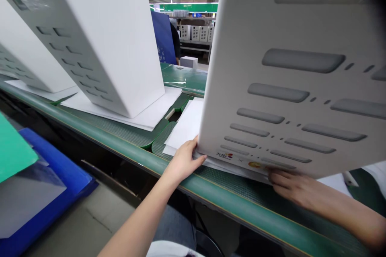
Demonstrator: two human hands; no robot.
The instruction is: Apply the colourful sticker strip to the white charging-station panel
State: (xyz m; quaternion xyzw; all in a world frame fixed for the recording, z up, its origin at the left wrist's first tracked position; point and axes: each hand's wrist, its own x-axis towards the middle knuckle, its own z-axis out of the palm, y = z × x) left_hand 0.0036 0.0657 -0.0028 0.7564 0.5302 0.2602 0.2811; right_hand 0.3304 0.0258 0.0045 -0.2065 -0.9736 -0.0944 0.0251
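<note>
A large white slotted case (289, 76) fills the right of the view, tilted, with rows of grey vent slots, a QR label at the top and a small printed logo near its lower edge. My left hand (185, 160) grips its lower left corner, with the fingers against a white paper sheet (185, 124) beneath it. My right hand (289, 188), slightly blurred, lies against the case's bottom edge, above the green conveyor belt (241, 200). Its grip is hard to judge.
Several similar white cases (102, 40) stand tilted on white sheets along the belt to the left. Green and blue sheets (57, 164) lie low at left. Beyond the belt stands a person in a blue apron (163, 36), with shelved white units (196, 32) behind.
</note>
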